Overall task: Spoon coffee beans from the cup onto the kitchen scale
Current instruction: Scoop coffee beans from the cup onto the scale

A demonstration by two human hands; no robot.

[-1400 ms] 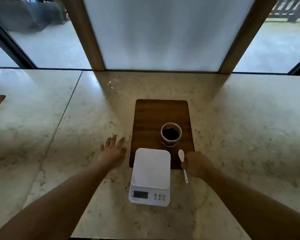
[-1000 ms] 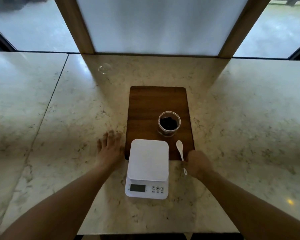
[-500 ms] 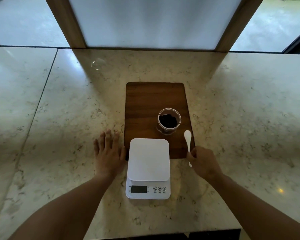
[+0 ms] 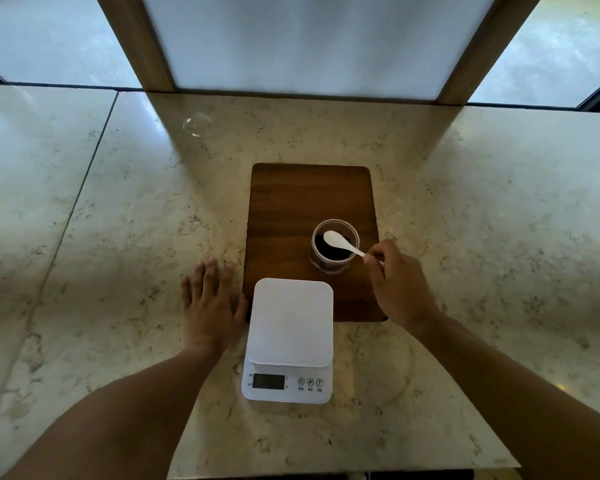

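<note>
A clear cup (image 4: 335, 245) of dark coffee beans stands on a dark wooden board (image 4: 310, 202). My right hand (image 4: 397, 284) pinches the handle of a small white spoon (image 4: 340, 241), whose bowl hovers over the cup's mouth above the beans. A white kitchen scale (image 4: 290, 336) sits in front of the cup, its back edge overlapping the board; its platform is bare and its display is dark. My left hand (image 4: 210, 306) lies flat on the marble counter just left of the scale, fingers spread, holding nothing.
The marble counter (image 4: 101, 254) runs wide on both sides, with a seam on the left. A frosted panel between two wooden posts (image 4: 136, 43) rises at the back edge. A faint round glassy mark (image 4: 196, 124) shows far left of the board.
My right hand picked the spoon up from beside the scale and carried it forward and left, so its bowl is now over the cup. My left hand stayed flat on the counter.
</note>
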